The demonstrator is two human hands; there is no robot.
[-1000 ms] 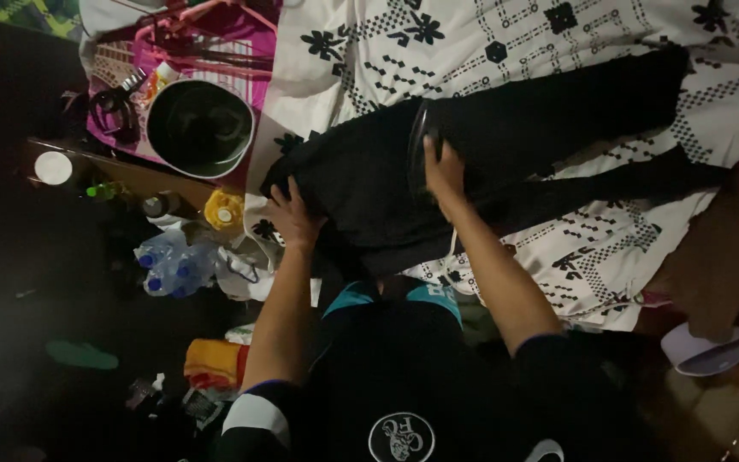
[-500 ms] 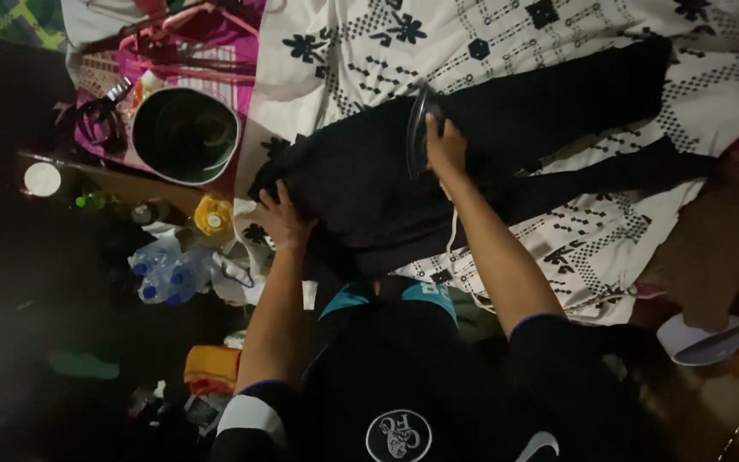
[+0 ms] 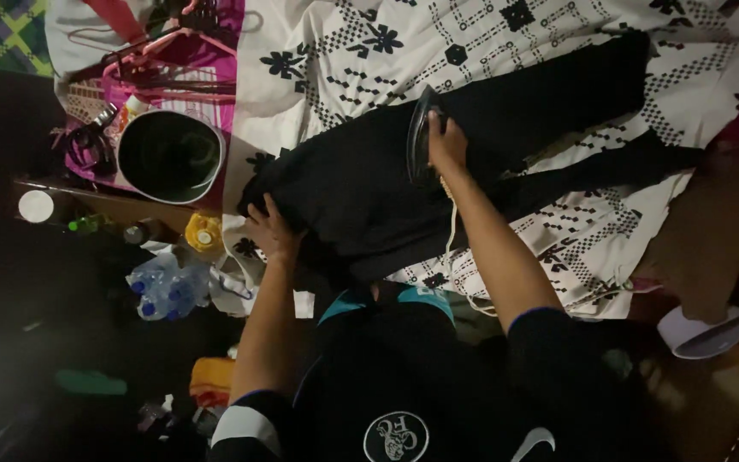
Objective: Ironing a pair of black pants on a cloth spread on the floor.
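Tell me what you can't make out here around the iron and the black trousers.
Head view only:
- Iron: its soleplate faces the black trousers; the right hand covers the handle.
- Trousers' near edge: hidden under the left hand and the person's body.
- Bowl contents: too dark.

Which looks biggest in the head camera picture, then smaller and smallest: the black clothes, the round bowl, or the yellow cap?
1. Black clothes, spread across the patterned sheet.
2. Round bowl.
3. Yellow cap.
All lie at a similar distance, so the order looks safe.

A home room: a patterned bedsheet used for ironing, clothes hangers far left, water bottles on the left.
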